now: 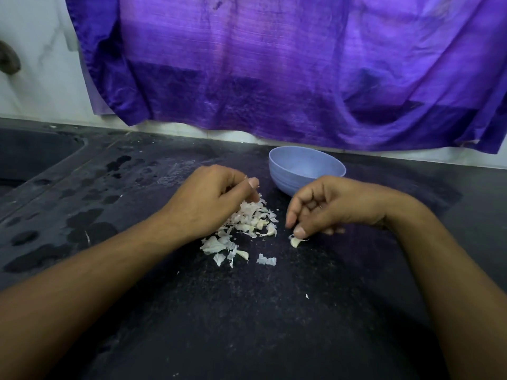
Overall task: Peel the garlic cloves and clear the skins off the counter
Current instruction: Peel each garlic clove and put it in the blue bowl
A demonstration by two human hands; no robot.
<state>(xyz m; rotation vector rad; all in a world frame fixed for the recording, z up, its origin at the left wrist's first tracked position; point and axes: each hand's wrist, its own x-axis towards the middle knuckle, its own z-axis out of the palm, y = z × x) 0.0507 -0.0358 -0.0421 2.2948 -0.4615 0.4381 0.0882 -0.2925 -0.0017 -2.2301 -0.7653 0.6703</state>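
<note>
1 dark, wet-patched counter (247, 325); purple cloth (274, 78) behind it.

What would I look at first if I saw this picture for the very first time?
Probably the big purple cloth hanging across the back wall. Next comes the white pile of garlic skins on the dark counter, between the left hand and the right hand, which pinches a garlic clove. A light blue bowl sits just behind the hands.
</note>
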